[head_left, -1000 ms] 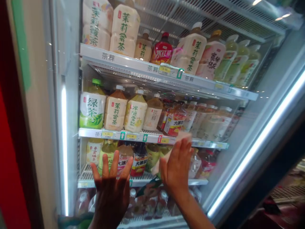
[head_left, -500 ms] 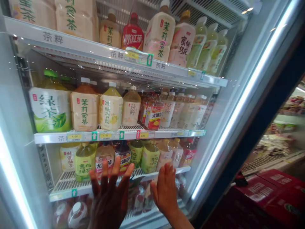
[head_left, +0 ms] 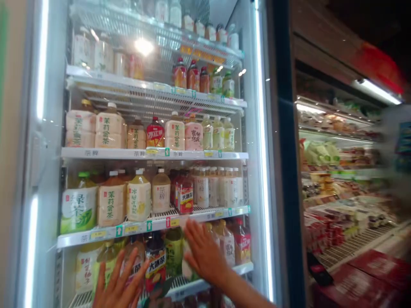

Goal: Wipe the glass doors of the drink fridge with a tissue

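Observation:
My left hand [head_left: 119,280] is open with its fingers spread, low in the view. Behind it stand bottles on the lower shelf, among them a dark iced tea bottle [head_left: 156,262] and a yellow-green bottle [head_left: 104,261]. My right hand [head_left: 205,252] reaches in from the lower right, its fingers stretched out flat and close together, in front of the same shelf. Neither hand holds anything. Reflected light spots show on the glass of the drinks cooler [head_left: 263,171]; whether either palm touches it, I cannot tell. Above the hands a shelf carries a large green tea bottle [head_left: 78,207] and a small red-labelled bottle [head_left: 185,194].
Several more shelves of bottles rise above, with a red bottle [head_left: 155,132] on one. Bright light strips [head_left: 34,252] run down both sides of the cooler. To the right are an open chilled display [head_left: 340,252] with packaged food and dark red boxes [head_left: 375,265].
My view has tilted up and pulled back, showing more upper shelves and the display at right. In the picture, the left hand sits lower and further left; the right hand now leans left. Both stay open.

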A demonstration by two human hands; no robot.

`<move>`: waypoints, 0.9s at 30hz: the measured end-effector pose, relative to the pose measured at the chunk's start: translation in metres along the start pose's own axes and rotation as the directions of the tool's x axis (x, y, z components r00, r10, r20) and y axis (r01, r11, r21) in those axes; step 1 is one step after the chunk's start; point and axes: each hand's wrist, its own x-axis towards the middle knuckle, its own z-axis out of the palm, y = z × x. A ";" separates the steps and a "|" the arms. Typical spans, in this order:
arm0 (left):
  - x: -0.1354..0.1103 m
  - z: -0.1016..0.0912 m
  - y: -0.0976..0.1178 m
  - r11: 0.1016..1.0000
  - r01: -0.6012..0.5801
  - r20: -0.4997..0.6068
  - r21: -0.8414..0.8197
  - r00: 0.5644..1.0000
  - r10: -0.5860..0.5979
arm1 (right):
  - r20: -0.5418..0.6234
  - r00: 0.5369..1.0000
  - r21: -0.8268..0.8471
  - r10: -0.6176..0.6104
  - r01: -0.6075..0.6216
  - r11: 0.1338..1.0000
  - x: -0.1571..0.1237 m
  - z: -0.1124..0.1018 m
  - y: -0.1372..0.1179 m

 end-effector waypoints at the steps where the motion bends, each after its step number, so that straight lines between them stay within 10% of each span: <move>1: 0.018 -0.013 -0.010 1.000 -0.016 -0.013 0.012 1.000 0.016 | -0.058 0.995 -0.003 0.087 -0.087 0.996 0.040 -0.016 0.025; 6: 0.111 -0.068 -0.046 0.983 -0.101 -0.083 0.152 0.990 0.114 | -0.194 0.957 0.056 0.215 -0.208 0.977 0.173 -0.061 0.063; 9: 0.139 -0.095 -0.051 0.953 -0.140 -0.068 0.270 0.984 0.164 | -0.162 0.970 0.046 -0.180 0.189 0.981 0.143 -0.058 0.021; 13: 0.152 -0.132 -0.055 0.903 -0.252 -0.004 0.348 0.963 0.270 | -0.033 0.746 0.053 -0.665 0.666 0.744 0.109 -0.069 0.014; 17: 0.168 -0.148 -0.075 0.866 -0.293 0.004 0.405 0.948 0.319 | -0.030 0.952 0.035 -0.303 0.304 0.952 0.198 -0.103 0.086; 20: 0.175 -0.143 -0.096 0.874 -0.254 0.007 0.414 0.961 0.276 | -0.146 0.989 0.007 -0.030 0.031 0.999 0.261 -0.113 0.108; 24: 0.168 -0.132 -0.116 0.924 -0.161 0.032 0.346 0.987 0.160 | -0.142 0.973 0.007 -0.184 0.187 0.982 0.229 -0.083 0.043; 27: 0.163 -0.132 -0.131 0.935 -0.131 0.070 0.331 0.991 0.114 | -0.128 0.767 -0.023 -0.629 0.632 0.775 0.186 -0.062 -0.006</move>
